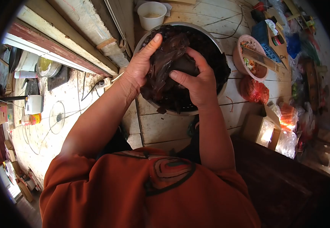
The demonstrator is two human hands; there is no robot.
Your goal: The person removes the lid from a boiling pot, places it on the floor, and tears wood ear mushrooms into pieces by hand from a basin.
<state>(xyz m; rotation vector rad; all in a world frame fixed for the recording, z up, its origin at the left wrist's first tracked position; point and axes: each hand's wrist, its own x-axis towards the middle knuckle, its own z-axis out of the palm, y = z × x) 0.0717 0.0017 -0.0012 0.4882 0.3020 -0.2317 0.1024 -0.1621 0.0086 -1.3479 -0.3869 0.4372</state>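
A large metal bowl (221, 47) stands on the tiled floor, heaped with dark brown, leafy, wet-looking pieces. Above its middle, both hands hold a clump of dark brown material (168, 57), thin and folded like sheets. My left hand (140, 64) grips the clump's left side with the thumb pointing up. On the right side, my right hand (201, 81) pinches the clump between thumb and fingers. Some fingertips of both hands are hidden behind the dark material.
A white tub (151, 16) stands behind the bowl. To the right are a pink basin (239, 57) with scraps, a blue crate (262, 36), a red bag (253, 90) and a cardboard box (251, 122). A wooden door frame (70, 49) rises at the left.
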